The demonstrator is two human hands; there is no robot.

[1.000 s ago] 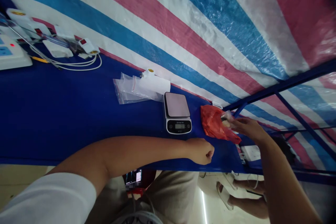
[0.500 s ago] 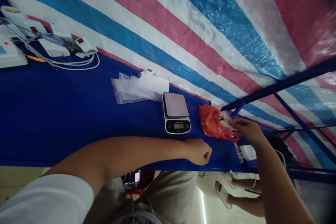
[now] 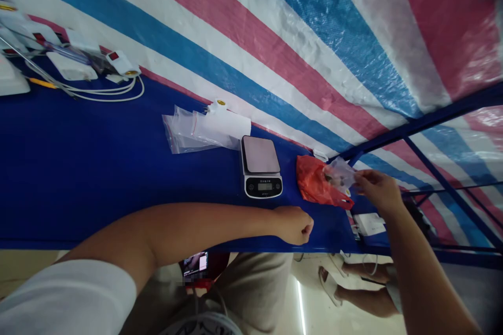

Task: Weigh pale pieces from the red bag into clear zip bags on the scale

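My left hand (image 3: 294,225) rests as a closed fist near the front edge of the blue table (image 3: 118,167), with nothing showing in its fingers. At the right, my right hand (image 3: 377,188) pinches the edge of a clear plastic bag (image 3: 342,168). Small pale and dark contents show through this bag, too blurred to name. It is partly over a crumpled red plastic bag (image 3: 314,180). Between the red bag and several clear zip bags (image 3: 184,131) stands a digital kitchen scale (image 3: 261,157), its plate bare.
White plugs and adapters (image 3: 121,63) with coiled cables lie at the far left. A roll of white material (image 3: 236,123) and a white box (image 3: 369,224) are on the table. Striped sheeting (image 3: 236,21) rises behind; a blue metal frame (image 3: 444,115) stands right. Another person's legs (image 3: 365,288) show below.
My right hand has drawn the clear bag's edge up and slightly right, so more of the bag shows above the red one. My left fist stays put; the view has shifted a little.
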